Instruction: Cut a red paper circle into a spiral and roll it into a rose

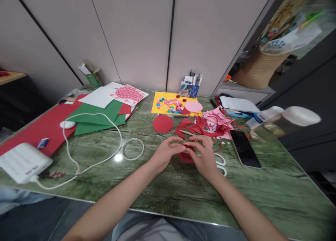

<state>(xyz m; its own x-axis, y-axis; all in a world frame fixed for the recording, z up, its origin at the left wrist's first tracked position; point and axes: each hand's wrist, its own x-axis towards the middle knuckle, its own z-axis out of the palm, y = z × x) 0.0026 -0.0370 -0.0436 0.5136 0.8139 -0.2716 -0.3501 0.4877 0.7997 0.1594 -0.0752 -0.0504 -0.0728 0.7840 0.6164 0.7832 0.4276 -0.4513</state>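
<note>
Hands meet near the middle of the green table (170,188), a bit toward the near edge. The left hand (166,152) and the right hand (203,155) both pinch a small red paper piece (187,157) with their fingertips. The piece sits between the two hands, low over the table top. Fingers hide part of it, so I cannot tell its full shape. It looks like the step in hand is bending or shaping this little red piece with the fingers. I think the next move needs soft, careful fingertips, because the paper is small and thin and could tear or crease in the wrong spot. Both arms come in from the near edge and lean toward each other, like an upside-down letter V. The wrists are low, the backs of the hands face up, and the fingers curl in over the piece. White scissors (222,164) lie just beside the right hand, on the side toward the right edge. A black phone (244,148) lies a little farther that way. Toward the far edge there is a red circle (162,123), a thin stick (187,132) and a pile of red and pink scraps (210,123). A yellow sheet (160,101) with small colored dots lies near the far edge. Green sheets (97,118) lie toward the left edge, and a white cable (91,153) runs from a white box (22,162) at the near left corner.
</note>
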